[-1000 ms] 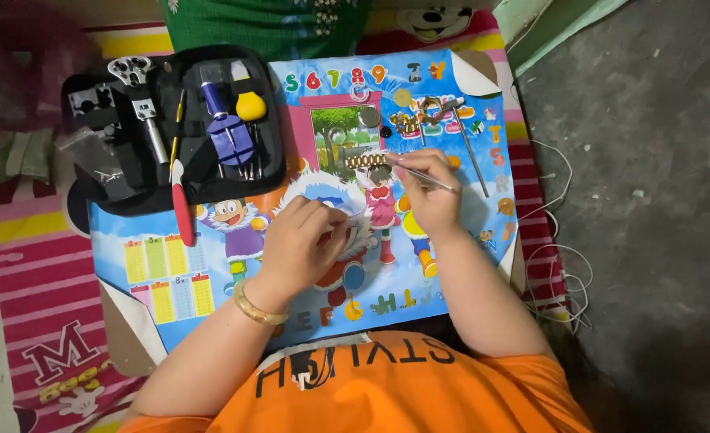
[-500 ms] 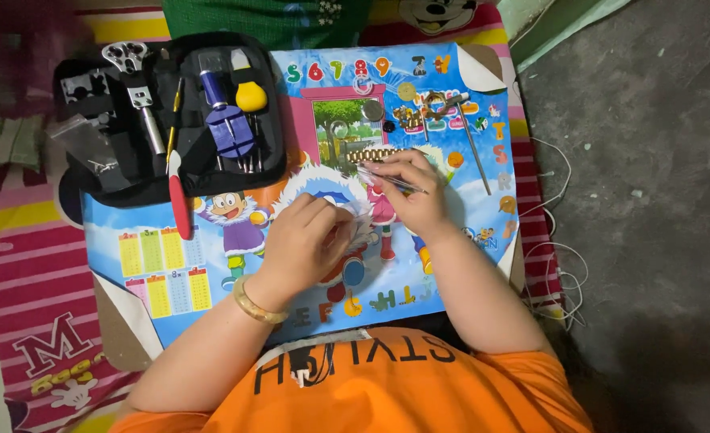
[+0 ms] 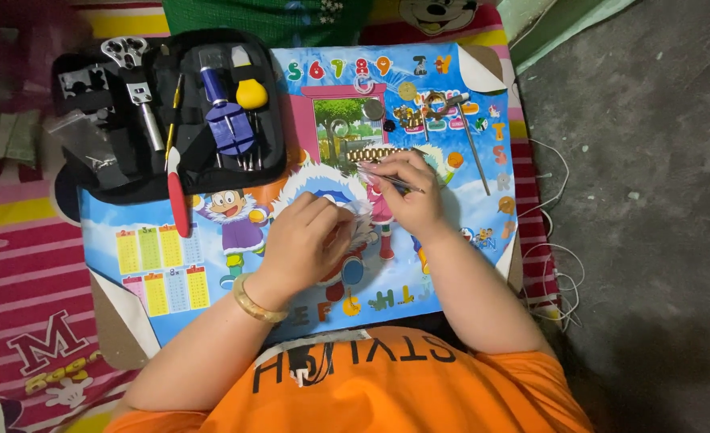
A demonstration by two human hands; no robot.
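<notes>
Grey concrete floor runs down the far side of my right hand, bare but for thin white cords trailing along the mat's fringe. Striped pink-and-red mat under everything; on it a small table with a bright cartoon top, its corner covering peeled up at several corners.

Left hand: curled palm-down near the middle of the tabletop, fingers bent tight over something small I cannot make out. Gold bangle on that wrist. I cannot tell what it grips, only that it is closed narrow.

Right hand: just beside the left, fingers pinched on thin metal tweezers, tip pointing toward the left hand. Just beyond its knuckles lies a gold watch band, stretched flat, close to the fingers but whether touching I cannot say.

Further past the right hand: a scatter of small metal parts and a thin metal rod lying lengthwise toward the table's far edge.

Beyond and outward of the left hand: open black tool case overhanging the table's corner, with a blue-handled tool, yellow bulb, and a red-handled tool sticking out over the tabletop.

Open room: bare tabletop outward of the left wrist, and a narrow strip between right forearm and table edge.
</notes>
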